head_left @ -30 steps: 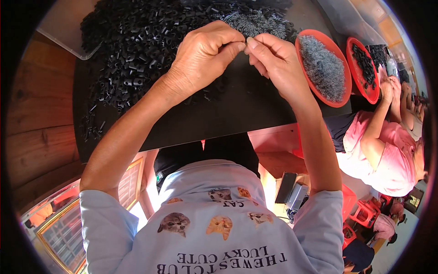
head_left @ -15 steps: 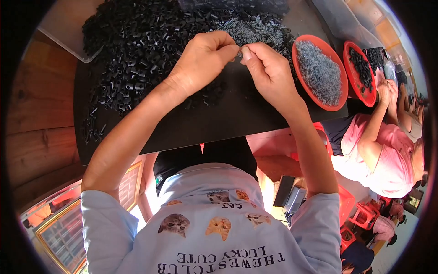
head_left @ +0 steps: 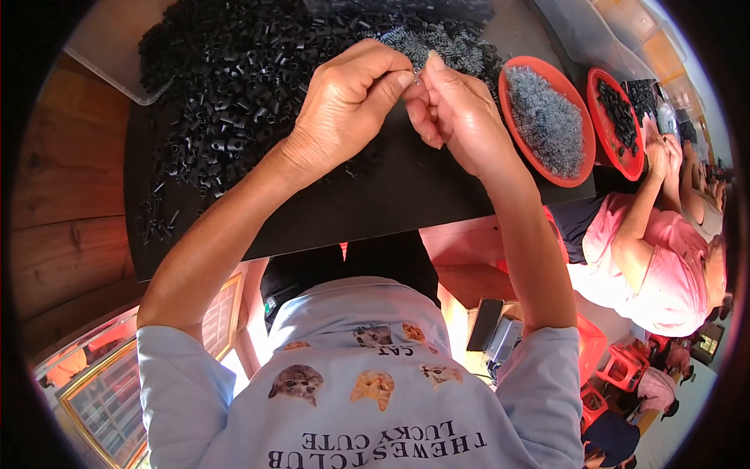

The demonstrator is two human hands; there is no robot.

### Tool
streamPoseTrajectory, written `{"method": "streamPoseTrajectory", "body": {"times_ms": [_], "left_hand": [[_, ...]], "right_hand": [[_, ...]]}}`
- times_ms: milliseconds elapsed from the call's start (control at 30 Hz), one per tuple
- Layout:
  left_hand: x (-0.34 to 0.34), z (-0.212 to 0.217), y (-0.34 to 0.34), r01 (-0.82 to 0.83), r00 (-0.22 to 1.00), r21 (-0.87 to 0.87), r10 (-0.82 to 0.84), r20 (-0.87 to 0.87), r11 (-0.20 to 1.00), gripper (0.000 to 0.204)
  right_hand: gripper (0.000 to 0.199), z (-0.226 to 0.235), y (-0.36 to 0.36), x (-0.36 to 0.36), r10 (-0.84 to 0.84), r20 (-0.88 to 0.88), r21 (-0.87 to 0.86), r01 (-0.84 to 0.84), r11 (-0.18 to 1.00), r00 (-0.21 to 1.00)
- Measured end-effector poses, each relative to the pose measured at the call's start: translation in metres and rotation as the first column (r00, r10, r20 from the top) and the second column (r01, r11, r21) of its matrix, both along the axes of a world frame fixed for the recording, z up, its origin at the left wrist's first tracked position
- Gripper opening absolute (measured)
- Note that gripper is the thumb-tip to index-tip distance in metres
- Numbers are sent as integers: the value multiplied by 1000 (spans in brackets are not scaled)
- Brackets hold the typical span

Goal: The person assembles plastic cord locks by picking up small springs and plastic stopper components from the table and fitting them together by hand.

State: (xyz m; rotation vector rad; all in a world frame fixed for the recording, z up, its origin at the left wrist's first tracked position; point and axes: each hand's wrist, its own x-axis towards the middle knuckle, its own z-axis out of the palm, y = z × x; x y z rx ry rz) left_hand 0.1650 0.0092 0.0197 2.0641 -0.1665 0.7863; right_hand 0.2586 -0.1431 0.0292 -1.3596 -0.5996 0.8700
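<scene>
Above the black tabletop my two hands meet fingertip to fingertip. My left hand (head_left: 344, 105) is closed in a pinch, thumb against the side of the forefinger. My right hand (head_left: 465, 117) faces it with its thumb raised and its other fingers loosely curled. A tiny shiny metal piece (head_left: 418, 78) shows between the fingertips; its exact kind is too small to tell. Behind my left hand spreads a large heap of small black plastic parts (head_left: 226, 94). Just beyond my fingers lies a pile of small grey coiled metal pieces (head_left: 441, 43), like springs.
A red bowl (head_left: 588, 129) of grey metal pieces stands right of my right hand. Beside it is a second red bowl (head_left: 627, 166) with black parts. A clear plastic bin (head_left: 105, 47) is at the far left. Another person's hands (head_left: 662, 156) work at the right.
Both hands have shifted slightly upward. My right hand has turned; its thumb has lifted and its fingers have loosened from the tight pinch.
</scene>
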Motion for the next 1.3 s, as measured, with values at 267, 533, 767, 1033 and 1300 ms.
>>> {"method": "streamPoseTrajectory", "body": {"times_ms": [267, 533, 767, 1033, 1300], "left_hand": [[-4, 4, 2, -16, 989, 39, 22, -145, 999, 11], [1, 16, 8, -36, 906, -195, -50, -420, 980, 18], [6, 4, 22, -74, 911, 73, 97, -401, 995, 15], [3, -3, 17, -64, 934, 690, 287, -214, 721, 14], [-21, 5, 30, -132, 922, 577, 313, -226, 806, 14]], "right_hand": [[32, -6, 0, 4, -32, 71, 103, 25, 994, 997], [20, -1, -1, -2, -74, 323, 14, 74, 997, 943], [9, -17, -8, 7, -17, 849, -58, 125, 990, 527], [7, -13, -7, 27, 75, 951, -140, 199, 970, 302], [13, -3, 21, 29, 419, 905, -424, 213, 880, 70]]}}
